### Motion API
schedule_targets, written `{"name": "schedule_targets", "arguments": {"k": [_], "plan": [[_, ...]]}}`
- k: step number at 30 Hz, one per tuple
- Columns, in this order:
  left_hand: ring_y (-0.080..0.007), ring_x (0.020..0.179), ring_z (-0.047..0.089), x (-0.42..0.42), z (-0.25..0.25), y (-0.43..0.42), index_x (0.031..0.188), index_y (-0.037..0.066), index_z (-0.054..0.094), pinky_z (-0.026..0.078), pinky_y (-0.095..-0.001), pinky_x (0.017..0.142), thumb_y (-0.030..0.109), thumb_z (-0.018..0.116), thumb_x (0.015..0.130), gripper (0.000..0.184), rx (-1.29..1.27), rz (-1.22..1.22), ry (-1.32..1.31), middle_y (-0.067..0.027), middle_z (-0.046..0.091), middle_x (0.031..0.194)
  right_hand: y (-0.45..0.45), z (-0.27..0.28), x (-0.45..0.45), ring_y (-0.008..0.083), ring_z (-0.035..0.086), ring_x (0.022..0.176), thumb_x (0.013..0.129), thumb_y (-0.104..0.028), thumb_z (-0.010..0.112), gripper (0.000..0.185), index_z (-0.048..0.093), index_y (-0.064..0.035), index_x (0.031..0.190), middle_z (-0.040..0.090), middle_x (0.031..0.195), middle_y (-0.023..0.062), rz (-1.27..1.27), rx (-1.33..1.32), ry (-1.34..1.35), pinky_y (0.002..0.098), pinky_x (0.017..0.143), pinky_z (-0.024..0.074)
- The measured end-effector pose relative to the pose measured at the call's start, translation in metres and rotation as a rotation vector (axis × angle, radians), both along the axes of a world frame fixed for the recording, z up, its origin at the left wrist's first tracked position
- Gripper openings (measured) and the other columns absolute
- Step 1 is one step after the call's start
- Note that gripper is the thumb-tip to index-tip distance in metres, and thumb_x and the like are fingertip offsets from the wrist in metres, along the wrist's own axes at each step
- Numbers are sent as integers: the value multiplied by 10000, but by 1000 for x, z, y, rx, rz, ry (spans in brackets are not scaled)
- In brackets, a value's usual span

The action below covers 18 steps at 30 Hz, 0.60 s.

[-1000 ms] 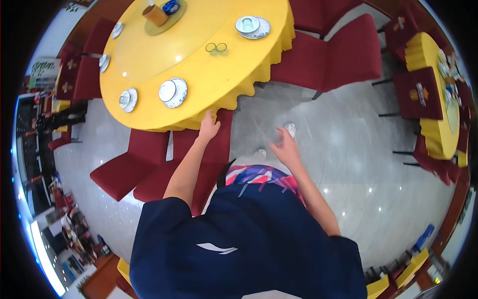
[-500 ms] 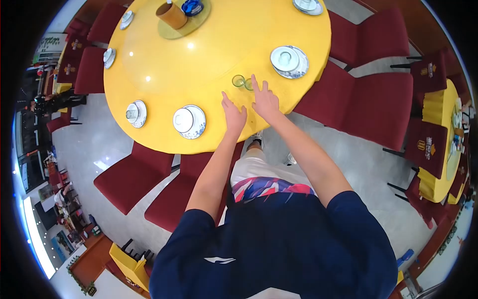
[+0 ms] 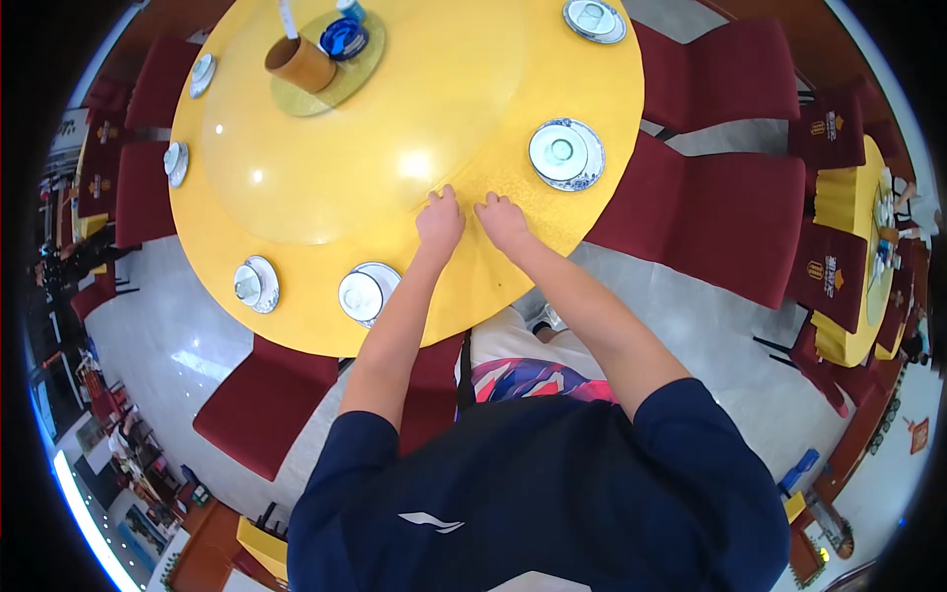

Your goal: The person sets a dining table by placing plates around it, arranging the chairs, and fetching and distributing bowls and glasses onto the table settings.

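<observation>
Both hands are over the near right part of a round table with a yellow tablecloth (image 3: 483, 286). My left hand (image 3: 441, 225) has its fingers curled by the rim of the clear glass turntable (image 3: 326, 197). Just to its right is my right hand (image 3: 504, 221), fingers also bent in over the cloth. What either hand grips, if anything, is hidden. Slight folds run through the cloth between them. A bowl and plate set (image 3: 566, 155) sits beyond my right hand, and another bowl on a plate (image 3: 363, 294) lies left of my left forearm. No green glasses show.
A brown cylindrical holder (image 3: 300, 65) and a blue dish (image 3: 344, 39) stand on the turntable. More place settings (image 3: 256, 284) ring the table. Dark red chairs (image 3: 710, 217) stand close around it, with another yellow-covered table (image 3: 868, 237) at right.
The view has shifted, so the table sits lower and further left. My hands' outstretched fingers have curled in. Two small green glasses seen by my right hand no longer show.
</observation>
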<state>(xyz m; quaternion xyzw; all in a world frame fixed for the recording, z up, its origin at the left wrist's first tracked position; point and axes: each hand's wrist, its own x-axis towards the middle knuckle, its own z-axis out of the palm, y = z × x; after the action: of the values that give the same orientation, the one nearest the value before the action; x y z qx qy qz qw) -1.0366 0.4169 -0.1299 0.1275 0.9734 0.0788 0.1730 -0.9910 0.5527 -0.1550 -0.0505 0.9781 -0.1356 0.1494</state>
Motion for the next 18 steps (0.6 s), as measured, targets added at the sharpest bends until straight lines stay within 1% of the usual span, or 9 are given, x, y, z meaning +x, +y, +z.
{"name": "schedule_targets", "arguments": {"k": [3,5,7,9,10,13,15,16,18], "plan": [[-291,749,663,1,-4,-17,1069,58,543,538,-378,567,207,701,815,333,147,157,-1,-166,640,1003,-2,-1,-9,326,650,934,775,-137,678,264,634,-70,1026,603,1011,141,77,116,1,425,751,555],[-232,775,664,5,-4,-31,1044,52,576,522,-309,527,294,683,872,315,631,744,-650,-126,657,923,7,25,1,310,666,896,767,-176,698,238,665,-68,976,658,940,141,27,-17,-83,416,740,553],[-193,764,650,30,-25,-49,1031,46,599,513,-250,532,355,665,900,341,1331,1104,-1010,-108,657,905,25,48,14,302,672,870,751,-196,728,263,662,-65,970,669,930,156,-25,-134,-224,402,726,550],[-203,722,635,58,4,-40,1011,53,608,504,-226,519,336,677,893,314,1662,1419,-1182,-109,654,864,49,50,46,263,671,808,733,-237,781,334,646,-68,988,685,886,164,-80,-415,-406,363,685,535],[-203,722,635,73,6,-35,1011,53,608,504,-226,519,336,677,893,314,1647,1405,-1201,-109,654,864,61,41,71,232,665,772,730,-259,805,378,633,-74,1012,691,852,157,-103,-579,-433,338,657,524],[-186,663,610,124,10,-17,1015,69,615,520,-237,531,401,629,911,348,1754,1547,-1138,-117,646,883,109,58,158,135,610,828,812,-250,776,479,528,-86,1188,651,927,75,-386,-1246,-903,270,684,483],[-159,578,558,157,6,-5,1024,88,618,464,-233,464,499,546,928,427,1742,1196,-1818,-142,639,922,145,91,220,120,591,862,842,-247,757,626,432,-91,1354,616,999,53,-493,-1739,-1025,250,716,480],[-159,578,558,173,15,19,1024,88,618,464,-233,464,499,546,928,427,1725,1169,-1832,-142,639,922,166,112,248,127,591,864,849,-261,753,705,380,-92,1423,602,1029,50,-486,-2008,-1026,247,729,488],[-128,486,470,206,49,86,1017,92,621,359,-214,392,567,479,928,504,1431,1082,-1736,-163,627,948,201,111,303,161,599,961,867,-212,732,854,202,-138,1532,588,1119,95,-390,-2222,-968,283,793,490]]}}
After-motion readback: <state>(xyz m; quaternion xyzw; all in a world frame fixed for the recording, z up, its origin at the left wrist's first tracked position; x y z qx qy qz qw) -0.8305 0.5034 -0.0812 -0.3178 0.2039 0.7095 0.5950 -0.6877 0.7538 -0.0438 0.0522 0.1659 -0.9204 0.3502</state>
